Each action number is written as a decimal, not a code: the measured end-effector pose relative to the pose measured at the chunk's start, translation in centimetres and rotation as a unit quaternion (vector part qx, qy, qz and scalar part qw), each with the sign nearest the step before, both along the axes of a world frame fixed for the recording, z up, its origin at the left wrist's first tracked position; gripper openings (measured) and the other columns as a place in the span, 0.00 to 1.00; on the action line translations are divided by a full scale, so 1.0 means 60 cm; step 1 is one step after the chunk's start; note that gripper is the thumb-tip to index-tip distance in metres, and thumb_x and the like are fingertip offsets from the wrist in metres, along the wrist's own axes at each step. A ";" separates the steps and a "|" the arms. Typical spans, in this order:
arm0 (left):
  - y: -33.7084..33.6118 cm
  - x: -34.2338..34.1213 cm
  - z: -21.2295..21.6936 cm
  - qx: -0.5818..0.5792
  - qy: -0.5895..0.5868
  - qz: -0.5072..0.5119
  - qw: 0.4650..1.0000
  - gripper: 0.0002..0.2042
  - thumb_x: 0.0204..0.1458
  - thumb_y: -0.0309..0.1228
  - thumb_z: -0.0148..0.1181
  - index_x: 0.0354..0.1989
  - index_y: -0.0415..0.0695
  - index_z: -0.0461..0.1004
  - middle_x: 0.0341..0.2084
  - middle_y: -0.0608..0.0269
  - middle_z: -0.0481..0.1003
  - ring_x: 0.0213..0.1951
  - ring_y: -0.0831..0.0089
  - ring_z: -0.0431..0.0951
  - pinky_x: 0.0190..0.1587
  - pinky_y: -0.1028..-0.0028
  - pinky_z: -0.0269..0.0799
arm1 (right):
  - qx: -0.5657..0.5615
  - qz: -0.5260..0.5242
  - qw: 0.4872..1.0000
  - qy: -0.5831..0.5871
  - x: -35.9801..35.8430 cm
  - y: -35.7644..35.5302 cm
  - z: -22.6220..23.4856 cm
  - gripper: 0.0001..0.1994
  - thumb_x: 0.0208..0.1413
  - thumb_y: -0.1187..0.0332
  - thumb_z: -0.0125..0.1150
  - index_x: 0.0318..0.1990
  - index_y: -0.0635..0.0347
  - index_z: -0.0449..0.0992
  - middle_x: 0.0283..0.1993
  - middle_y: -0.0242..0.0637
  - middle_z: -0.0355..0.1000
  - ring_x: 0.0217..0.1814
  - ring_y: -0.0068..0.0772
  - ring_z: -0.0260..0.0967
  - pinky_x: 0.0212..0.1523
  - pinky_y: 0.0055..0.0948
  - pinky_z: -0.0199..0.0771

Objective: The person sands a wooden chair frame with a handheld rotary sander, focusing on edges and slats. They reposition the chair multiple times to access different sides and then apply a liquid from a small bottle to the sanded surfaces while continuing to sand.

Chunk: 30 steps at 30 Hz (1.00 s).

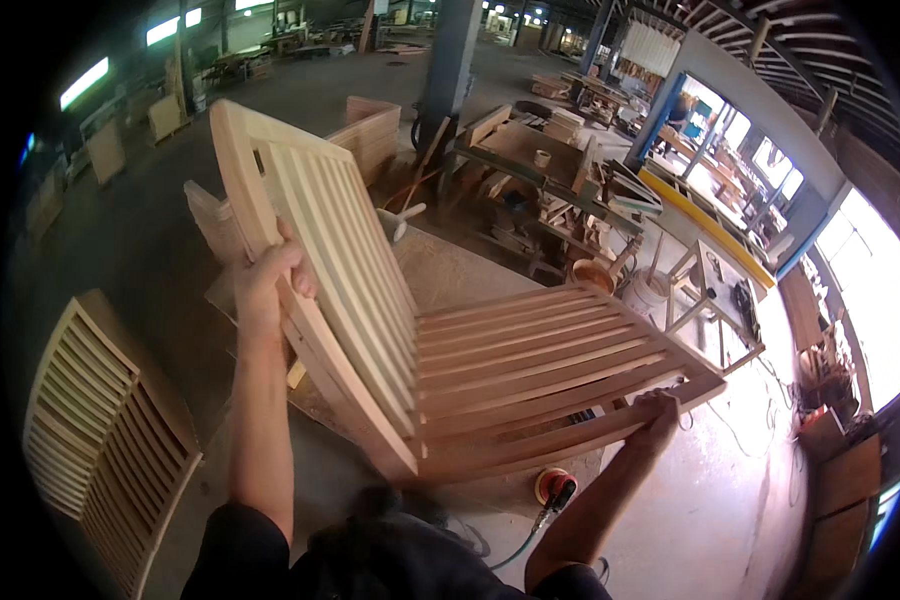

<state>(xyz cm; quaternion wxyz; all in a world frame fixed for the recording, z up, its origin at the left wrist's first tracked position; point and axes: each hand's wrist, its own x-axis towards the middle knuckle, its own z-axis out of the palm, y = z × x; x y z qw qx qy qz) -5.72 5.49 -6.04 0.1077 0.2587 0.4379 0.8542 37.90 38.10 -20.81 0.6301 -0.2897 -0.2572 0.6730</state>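
Slatted chair frame edges in both hands, floor probably open.

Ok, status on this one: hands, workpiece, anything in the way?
Left hand grips slatted chair frame backrest rail. Right hand holds seat end. Sander on floor below.

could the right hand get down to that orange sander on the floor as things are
Probably not right now: the right hand grips the slatted wooden frame, which hangs between it and the orange sander below.

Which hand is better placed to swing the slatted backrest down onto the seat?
Left, probably: the left hand grips the raised backrest rail, while the right hand holds the seat frame corner.
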 end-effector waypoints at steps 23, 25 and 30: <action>-0.042 0.099 -0.681 -0.095 -0.570 -0.074 0.813 0.20 0.63 0.34 0.67 0.58 0.42 0.68 0.48 0.51 0.75 0.46 0.55 0.83 0.44 0.58 0.86 | 0.229 -0.058 0.950 -0.202 -0.115 -0.098 0.161 0.24 0.59 0.80 0.57 0.63 0.67 0.66 0.37 0.37 0.72 0.30 0.26 0.70 0.31 0.24 0.74; -0.043 0.101 -0.687 -0.116 -0.583 -0.061 0.802 0.20 0.63 0.34 0.67 0.59 0.40 0.68 0.49 0.50 0.74 0.48 0.53 0.83 0.45 0.55 0.86 | 0.230 -0.044 0.954 -0.189 -0.096 -0.112 0.128 0.25 0.56 0.80 0.60 0.63 0.68 0.65 0.38 0.37 0.73 0.34 0.26 0.72 0.33 0.24 0.76; -0.119 0.085 -0.765 -0.308 -0.533 -0.180 0.767 0.14 0.64 0.35 0.64 0.51 0.39 0.73 0.41 0.53 0.80 0.42 0.60 0.85 0.42 0.60 0.85 | 0.203 -0.075 0.959 -0.181 -0.070 -0.195 0.047 0.23 0.53 0.78 0.64 0.58 0.65 0.68 0.35 0.35 0.73 0.33 0.27 0.73 0.34 0.25 0.77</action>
